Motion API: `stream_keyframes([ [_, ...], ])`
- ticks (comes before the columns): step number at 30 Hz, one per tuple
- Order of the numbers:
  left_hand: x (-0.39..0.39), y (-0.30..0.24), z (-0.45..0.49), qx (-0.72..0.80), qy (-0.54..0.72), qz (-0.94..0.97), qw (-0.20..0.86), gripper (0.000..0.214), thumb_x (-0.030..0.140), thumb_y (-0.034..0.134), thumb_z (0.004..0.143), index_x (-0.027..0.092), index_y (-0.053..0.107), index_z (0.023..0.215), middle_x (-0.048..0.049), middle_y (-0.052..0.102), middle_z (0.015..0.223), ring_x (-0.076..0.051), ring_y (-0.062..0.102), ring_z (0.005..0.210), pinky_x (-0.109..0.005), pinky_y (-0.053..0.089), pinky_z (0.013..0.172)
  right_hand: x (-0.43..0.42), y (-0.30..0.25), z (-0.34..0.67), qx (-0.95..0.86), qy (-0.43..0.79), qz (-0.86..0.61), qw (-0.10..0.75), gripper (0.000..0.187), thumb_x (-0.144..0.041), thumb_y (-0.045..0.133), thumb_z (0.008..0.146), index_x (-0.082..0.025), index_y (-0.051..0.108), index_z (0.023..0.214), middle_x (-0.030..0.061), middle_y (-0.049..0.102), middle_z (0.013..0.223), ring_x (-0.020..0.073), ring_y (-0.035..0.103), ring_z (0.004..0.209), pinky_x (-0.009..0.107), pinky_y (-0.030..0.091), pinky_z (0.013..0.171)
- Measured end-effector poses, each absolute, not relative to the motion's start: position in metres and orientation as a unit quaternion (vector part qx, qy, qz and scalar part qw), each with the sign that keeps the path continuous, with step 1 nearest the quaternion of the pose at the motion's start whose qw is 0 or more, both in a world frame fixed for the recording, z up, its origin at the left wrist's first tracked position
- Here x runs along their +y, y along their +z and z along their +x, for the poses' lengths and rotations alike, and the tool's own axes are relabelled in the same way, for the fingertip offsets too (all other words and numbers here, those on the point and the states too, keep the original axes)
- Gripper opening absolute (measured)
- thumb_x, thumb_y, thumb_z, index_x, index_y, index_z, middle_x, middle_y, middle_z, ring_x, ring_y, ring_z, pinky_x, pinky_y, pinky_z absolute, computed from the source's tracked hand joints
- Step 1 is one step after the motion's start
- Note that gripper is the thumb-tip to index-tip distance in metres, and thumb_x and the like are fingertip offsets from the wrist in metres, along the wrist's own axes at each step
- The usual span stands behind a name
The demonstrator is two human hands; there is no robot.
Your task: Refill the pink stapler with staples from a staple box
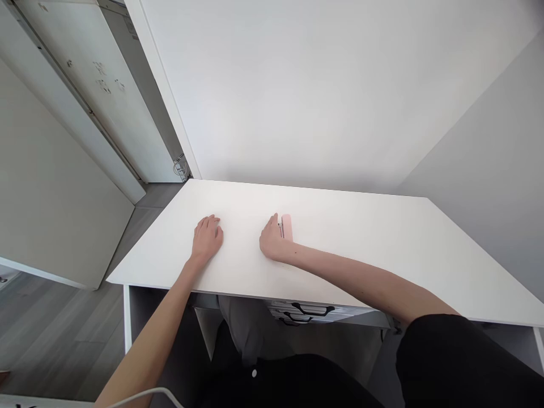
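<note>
My left hand point(207, 237) lies palm down on the white table point(361, 249), fingers stretched out and holding nothing. My right hand point(272, 238) rests on the table a little to the right of it, fingers curled around a small pink object point(287, 225) that looks like a stapler. Part of the pink object is hidden behind my fingers.
The table stands in a corner against white walls. Under its front edge are drawers with black handles point(312, 310). A white door and frame point(106, 102) are at the left, above grey wood flooring point(55, 334). A white cable point(148, 392) runs near my left arm.
</note>
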State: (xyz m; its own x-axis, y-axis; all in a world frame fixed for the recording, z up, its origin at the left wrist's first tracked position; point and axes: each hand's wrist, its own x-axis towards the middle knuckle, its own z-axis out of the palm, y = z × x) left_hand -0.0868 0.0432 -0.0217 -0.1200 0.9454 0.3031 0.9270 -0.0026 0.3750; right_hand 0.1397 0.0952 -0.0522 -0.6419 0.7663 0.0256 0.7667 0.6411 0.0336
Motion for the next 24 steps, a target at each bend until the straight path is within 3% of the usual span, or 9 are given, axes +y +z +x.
stream_keyframes([
  [4, 0.045, -0.021, -0.088, 0.709, 0.250, 0.659, 0.027, 0.044, 0.030, 0.039, 0.100, 0.015, 0.060, 0.136, -0.0177, 0.055, 0.158, -0.036, 0.042, 0.152, -0.058, 0.035, 0.125, 0.094, -0.052, 0.186, -0.892, -0.027, -0.452, -0.010, 0.039, -0.033, 0.075, 0.072, -0.017, 0.085, 0.106, 0.0252, 0.076, 0.126, 0.0619, 0.051, 0.138, 0.090, 0.017, 0.116],
  [9, 0.049, -0.023, -0.090, 0.708, 0.247, 0.661, 0.018, 0.045, 0.032, 0.042, 0.098, 0.016, 0.060, 0.136, -0.0175, 0.056, 0.157, -0.036, 0.043, 0.152, -0.058, 0.035, 0.125, 0.108, -0.040, 0.284, -0.874, -0.020, -0.486, -0.024, 0.044, -0.036, 0.066, 0.078, -0.018, 0.082, 0.115, 0.0266, 0.074, 0.127, 0.0561, 0.055, 0.132, 0.082, 0.032, 0.113],
  [13, 0.051, -0.022, -0.090, 0.711, 0.245, 0.659, 0.022, 0.047, 0.033, 0.039, 0.099, 0.015, 0.060, 0.137, -0.0171, 0.056, 0.157, -0.036, 0.042, 0.152, -0.057, 0.035, 0.125, 0.116, -0.025, 0.366, -0.847, -0.008, -0.530, -0.045, 0.038, -0.034, 0.060, 0.082, -0.013, 0.081, 0.106, 0.0330, 0.071, 0.116, 0.0508, 0.060, 0.115, 0.072, 0.041, 0.103],
  [19, 0.051, -0.018, -0.090, 0.707, 0.250, 0.661, 0.022, 0.048, 0.034, 0.042, 0.097, 0.015, 0.061, 0.137, -0.0180, 0.056, 0.157, -0.038, 0.043, 0.151, -0.060, 0.036, 0.124, 0.114, -0.009, 0.455, -0.808, -0.006, -0.587, -0.056, 0.031, -0.032, 0.054, 0.087, -0.016, 0.076, 0.102, 0.0298, 0.070, 0.108, 0.0429, 0.061, 0.105, 0.061, 0.041, 0.098],
  [24, 0.050, -0.015, -0.089, 0.710, 0.240, 0.662, 0.031, 0.049, 0.036, 0.040, 0.097, 0.015, 0.061, 0.137, -0.0172, 0.055, 0.158, -0.038, 0.042, 0.151, -0.059, 0.036, 0.124, 0.107, 0.001, 0.494, -0.801, -0.016, -0.596, -0.051, 0.032, -0.026, 0.053, 0.085, -0.014, 0.076, 0.105, 0.0302, 0.071, 0.109, 0.0427, 0.062, 0.112, 0.061, 0.040, 0.102],
])
